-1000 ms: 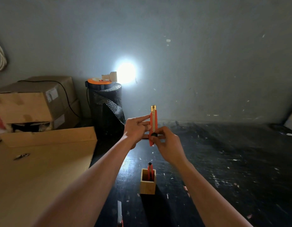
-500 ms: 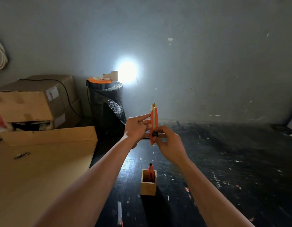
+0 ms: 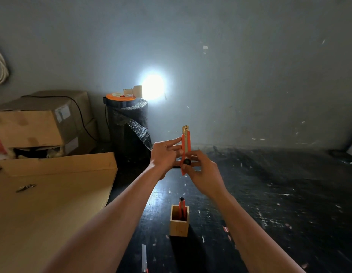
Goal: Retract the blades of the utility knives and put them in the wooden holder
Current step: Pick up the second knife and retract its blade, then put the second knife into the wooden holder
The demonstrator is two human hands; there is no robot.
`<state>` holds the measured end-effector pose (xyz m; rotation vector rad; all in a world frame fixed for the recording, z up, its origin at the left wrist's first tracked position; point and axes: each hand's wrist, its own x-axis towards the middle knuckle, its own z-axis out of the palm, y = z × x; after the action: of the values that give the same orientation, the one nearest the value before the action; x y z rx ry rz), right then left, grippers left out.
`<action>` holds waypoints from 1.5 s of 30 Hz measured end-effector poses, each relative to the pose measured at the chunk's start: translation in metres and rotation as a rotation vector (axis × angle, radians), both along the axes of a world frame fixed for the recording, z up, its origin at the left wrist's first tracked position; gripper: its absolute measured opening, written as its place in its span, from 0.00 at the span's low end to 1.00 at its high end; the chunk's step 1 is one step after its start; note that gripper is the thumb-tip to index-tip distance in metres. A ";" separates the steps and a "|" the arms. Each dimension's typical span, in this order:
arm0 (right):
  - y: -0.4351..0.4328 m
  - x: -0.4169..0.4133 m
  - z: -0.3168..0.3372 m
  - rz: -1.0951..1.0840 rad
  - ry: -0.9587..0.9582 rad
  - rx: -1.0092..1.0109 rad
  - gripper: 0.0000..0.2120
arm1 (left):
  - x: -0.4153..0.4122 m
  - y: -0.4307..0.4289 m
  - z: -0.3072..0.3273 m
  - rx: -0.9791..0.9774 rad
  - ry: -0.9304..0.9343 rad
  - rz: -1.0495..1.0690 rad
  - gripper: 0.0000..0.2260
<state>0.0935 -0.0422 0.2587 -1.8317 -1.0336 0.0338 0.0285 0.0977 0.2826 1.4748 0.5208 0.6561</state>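
1. Orange utility knife (image 3: 186,146) held upright in mid-air above the black tabletop (image 3: 269,194), metal tip pointing up, nose end showing a short brass-coloured section.
2. Left hand (image 3: 164,154): fingers pinch the knife's upper body from the left side, index finger extended along it.
3. Right hand (image 3: 202,174): wraps the lower body, thumb on the black slider knob (image 3: 186,161).
4. Wooden holder (image 3: 179,220): small square open-top box, standing upright on the tabletop below the hands, nearer the camera. One orange knife (image 3: 182,205) already stands in it, end sticking out above the rim.
5. Another knife (image 3: 144,259) lies flat on the tabletop near the bottom edge, blade out, left of the holder; handle mostly cut off by the frame.
6. Surface: black, glossy, scuffed, covered in pale flecks and scraps.
7. Left side: large flat cardboard sheet (image 3: 52,194) with a small metal object (image 3: 25,187) on it; can't tell what it is.
8. Behind that: stacked cardboard boxes (image 3: 41,123) with a black cable draped over.
9. Back: roll of black bubble wrap (image 3: 129,127) with an orange reel (image 3: 120,96) on top, lamp (image 3: 152,86) glaring against the bare grey wall (image 3: 250,66).
10. Room dim, lamp is the main light.
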 end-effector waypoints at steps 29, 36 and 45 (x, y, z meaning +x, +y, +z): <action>0.027 0.030 -0.024 -0.036 0.155 0.011 0.16 | -0.006 -0.002 -0.058 -0.066 -0.030 -0.083 0.21; 0.030 0.039 -0.071 -0.066 0.244 -0.066 0.04 | 0.004 0.018 -0.137 0.184 0.336 0.033 0.22; 0.042 0.051 -0.154 -0.076 0.267 -0.260 0.04 | -0.004 0.011 -0.224 0.156 0.640 -0.054 0.34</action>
<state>0.1442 -0.0001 0.1051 -2.0330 -0.7989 0.3729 0.0248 0.1085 0.0581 1.8404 0.9294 0.1677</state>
